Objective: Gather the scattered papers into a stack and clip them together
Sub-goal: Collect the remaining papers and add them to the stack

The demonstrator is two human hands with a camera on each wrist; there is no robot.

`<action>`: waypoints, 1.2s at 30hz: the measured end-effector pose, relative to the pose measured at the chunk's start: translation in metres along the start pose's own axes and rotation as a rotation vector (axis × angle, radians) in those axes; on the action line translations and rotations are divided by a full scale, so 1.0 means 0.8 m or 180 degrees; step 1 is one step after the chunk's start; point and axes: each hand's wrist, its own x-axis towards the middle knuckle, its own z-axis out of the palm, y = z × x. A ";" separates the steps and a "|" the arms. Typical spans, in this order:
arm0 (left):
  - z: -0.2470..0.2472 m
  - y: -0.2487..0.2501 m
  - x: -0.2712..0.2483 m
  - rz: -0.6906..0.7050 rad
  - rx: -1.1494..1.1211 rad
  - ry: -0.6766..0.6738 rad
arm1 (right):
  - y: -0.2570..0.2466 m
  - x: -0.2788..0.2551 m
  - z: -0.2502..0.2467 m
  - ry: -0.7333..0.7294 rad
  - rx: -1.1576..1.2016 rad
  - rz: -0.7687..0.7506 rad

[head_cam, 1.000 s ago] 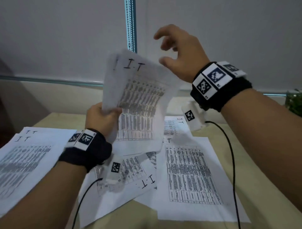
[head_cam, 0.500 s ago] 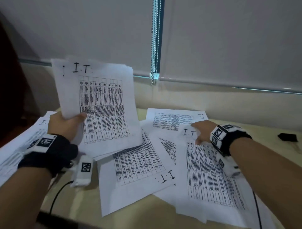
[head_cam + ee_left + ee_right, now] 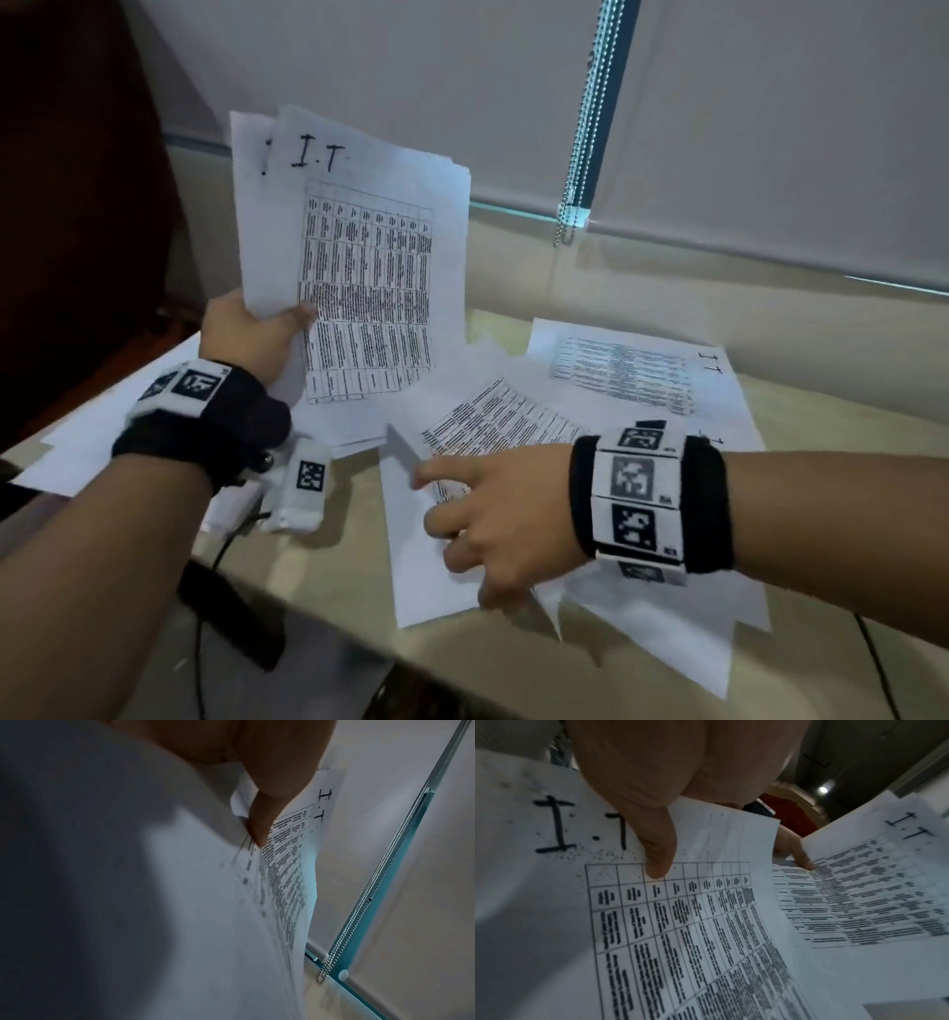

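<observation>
Low in the frame our right hand pinches a sheet lifting off the counter, while upper left our left hand grips the gathered stack, loose papers beyond.

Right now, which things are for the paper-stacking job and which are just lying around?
For the job:
- held stack, gripped by the left hand
- lifted sheet, pinched by the right hand
- loose sheets on the table

Just lying around:
- blind chain
- black cable
</observation>
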 end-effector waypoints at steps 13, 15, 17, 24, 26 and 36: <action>-0.008 0.007 -0.009 0.0005 -0.0032 -0.0027 | 0.004 0.002 0.025 -0.0195 -0.0025 -0.0053; -0.011 0.009 -0.009 0.0025 -0.0004 -0.0027 | 0.005 0.008 0.030 -0.0281 -0.0050 -0.0081; -0.013 0.008 -0.007 0.0023 0.0004 -0.0034 | 0.007 0.013 0.033 -0.0266 -0.0060 -0.0097; -0.010 0.007 -0.003 0.0003 -0.0106 -0.0093 | 0.016 0.019 0.030 0.0034 -0.0224 -0.0057; -0.010 0.009 -0.002 0.0056 -0.0101 -0.0120 | 0.018 0.022 0.033 0.0047 -0.0211 -0.0070; -0.003 0.013 -0.009 0.0096 -0.0045 -0.0161 | 0.026 0.041 0.025 -0.0598 0.0244 -0.0004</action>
